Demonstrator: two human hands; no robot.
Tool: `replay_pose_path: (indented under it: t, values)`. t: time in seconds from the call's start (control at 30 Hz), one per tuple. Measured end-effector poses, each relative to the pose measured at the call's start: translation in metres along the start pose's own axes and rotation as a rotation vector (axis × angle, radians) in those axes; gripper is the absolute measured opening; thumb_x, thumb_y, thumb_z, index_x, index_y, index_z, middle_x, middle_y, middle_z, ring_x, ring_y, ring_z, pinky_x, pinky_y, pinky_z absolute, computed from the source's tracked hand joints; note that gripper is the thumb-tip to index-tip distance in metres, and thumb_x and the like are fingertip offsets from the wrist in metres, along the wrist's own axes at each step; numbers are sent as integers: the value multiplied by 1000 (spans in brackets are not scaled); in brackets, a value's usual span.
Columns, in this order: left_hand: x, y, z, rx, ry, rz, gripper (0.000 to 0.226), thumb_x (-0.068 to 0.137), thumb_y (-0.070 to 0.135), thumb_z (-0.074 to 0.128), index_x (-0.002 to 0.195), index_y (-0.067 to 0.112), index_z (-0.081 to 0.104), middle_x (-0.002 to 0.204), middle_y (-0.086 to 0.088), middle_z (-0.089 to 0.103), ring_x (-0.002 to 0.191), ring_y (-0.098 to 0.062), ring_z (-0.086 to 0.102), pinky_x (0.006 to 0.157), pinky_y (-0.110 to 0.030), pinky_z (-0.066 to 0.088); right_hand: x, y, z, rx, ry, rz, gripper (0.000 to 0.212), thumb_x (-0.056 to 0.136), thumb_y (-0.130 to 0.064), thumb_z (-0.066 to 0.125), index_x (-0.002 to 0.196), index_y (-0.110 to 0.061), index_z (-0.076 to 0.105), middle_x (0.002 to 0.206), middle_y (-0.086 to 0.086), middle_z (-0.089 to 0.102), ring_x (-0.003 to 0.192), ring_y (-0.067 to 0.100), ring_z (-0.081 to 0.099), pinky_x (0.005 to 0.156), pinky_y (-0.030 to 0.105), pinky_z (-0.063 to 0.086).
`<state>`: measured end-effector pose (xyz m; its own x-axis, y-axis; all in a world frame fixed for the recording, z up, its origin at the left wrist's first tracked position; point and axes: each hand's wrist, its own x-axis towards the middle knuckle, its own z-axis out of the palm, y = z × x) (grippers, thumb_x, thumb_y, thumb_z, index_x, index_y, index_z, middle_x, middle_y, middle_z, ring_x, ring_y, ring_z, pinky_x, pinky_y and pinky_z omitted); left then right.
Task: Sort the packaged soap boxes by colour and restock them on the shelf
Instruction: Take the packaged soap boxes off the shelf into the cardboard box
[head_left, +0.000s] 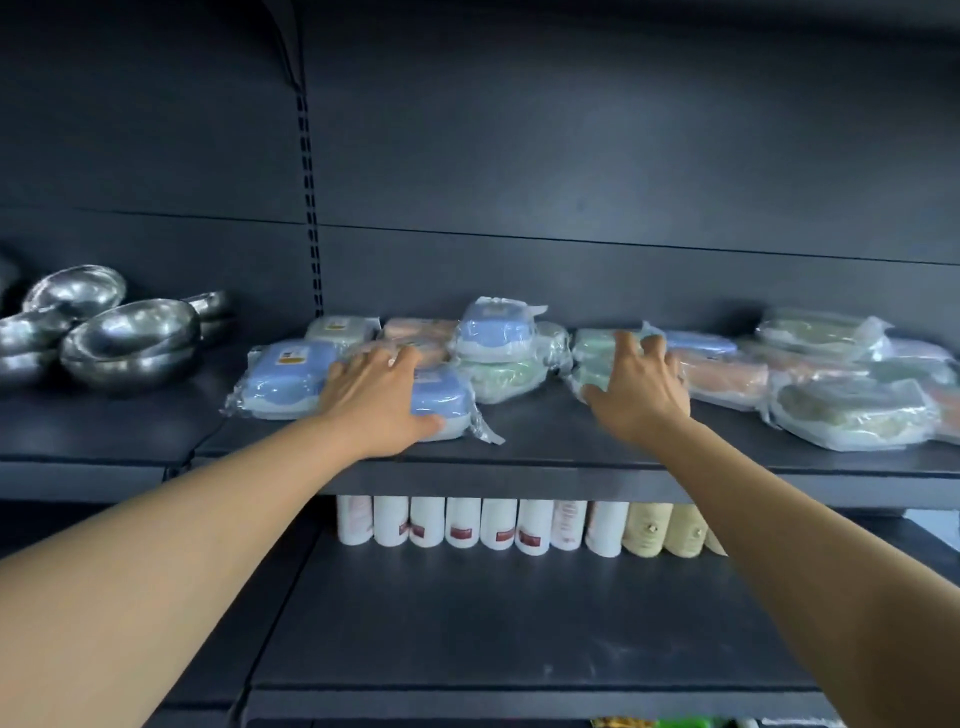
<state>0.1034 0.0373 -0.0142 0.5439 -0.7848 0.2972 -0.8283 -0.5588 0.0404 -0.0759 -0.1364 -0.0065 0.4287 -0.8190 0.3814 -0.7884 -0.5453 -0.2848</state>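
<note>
Blue soap box (441, 400) lies under left hand (374, 395) grip.

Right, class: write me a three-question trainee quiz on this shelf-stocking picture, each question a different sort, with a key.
1. True or false: the left hand rests on a blue soap box.
2. Multiple choice: what stands on the shelf to the left of the soap boxes? A) glass jars B) metal bowls C) folded towels
3. Fill in: the right hand is on a stack of ____ soap boxes.

Key
1. True; its thumb lies along the box's front edge.
2. B
3. Green; the fingers curl over the stack's top.
</note>
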Motion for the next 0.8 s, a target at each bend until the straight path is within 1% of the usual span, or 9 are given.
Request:
replay_pose_path:
  t: [0.1, 0.23, 0.33, 0.4, 0.5, 0.57, 0.67, 0.73, 0.8]
  values:
    - [8, -2, 5, -35, -83, -19, 89, 77, 69, 54, 146, 23, 22, 151, -6, 29, 138, -30, 28, 107, -47, 32, 27, -4, 13, 3, -30, 58, 68, 84, -52, 58, 136, -22, 28, 146, 17, 20, 135, 39, 22, 104, 52, 27]
    - [4, -2, 0, -32, -79, -14, 92, 70, 75, 56, 140, 25, 26, 151, -3, 22, 133, -29, 34, 102, -43, 34, 49, -8, 32, -20, -80, 128, 70, 82, -64, 51, 139, -31, 26, 150, 15, 13, 138, 38, 11, 106, 61, 17]
    - [-2, -4, -1, -58, -75, -17, 88, 69, 75, 57, 134, 23, 29, 145, -1, 20, 129, -27, 37, 99, -41, 36, 54, -5, 41, -60, -155, 174, 68, 83, -66, 48, 139, -30, 31, 150, 16, 10, 140, 40, 4, 103, 67, 19]
    - [-7, -6, 0, -63, -82, -1, 86, 70, 75, 57, 133, 23, 29, 144, 0, 20, 128, -25, 37, 96, -40, 38, 50, -5, 42, -63, -150, 168, 65, 83, -64, 51, 136, -30, 34, 147, 16, 14, 138, 40, 8, 101, 65, 26]
    - [-13, -10, -2, -77, -120, 2, 83, 74, 74, 54, 135, 25, 29, 141, -4, 33, 129, -26, 35, 97, -44, 40, 36, -10, 35, -83, -92, 150, 63, 81, -58, 59, 131, -27, 36, 137, 16, 25, 129, 37, 22, 98, 57, 35]
    - [-16, -11, -5, -94, -141, 9, 81, 77, 70, 54, 138, 23, 28, 141, -6, 38, 130, -28, 33, 99, -45, 40, 23, -13, 28, -111, -55, 150, 63, 81, -50, 63, 130, -23, 34, 135, 16, 26, 127, 36, 25, 96, 54, 36]
    - [-23, -9, -9, -110, -136, 28, 81, 80, 67, 55, 140, 20, 28, 140, -8, 39, 131, -30, 33, 98, -44, 40, 3, -9, 21, -131, -18, 198, 64, 77, -36, 64, 129, -18, 32, 134, 17, 26, 125, 36, 27, 95, 49, 34]
    - [-30, -7, -9, -110, -125, 36, 80, 79, 67, 56, 138, 20, 29, 139, -9, 39, 131, -31, 32, 97, -45, 40, -7, -2, 17, -124, -46, 262, 66, 75, -34, 63, 128, -18, 29, 133, 21, 25, 122, 39, 30, 96, 47, 34]
    - [-42, -7, -10, -112, -104, 56, 79, 77, 68, 57, 135, 22, 30, 137, -9, 39, 129, -31, 33, 97, -46, 40, -19, 4, 7, -116, -88, 307, 66, 77, -34, 61, 130, -20, 25, 131, 27, 27, 119, 43, 34, 94, 45, 35]
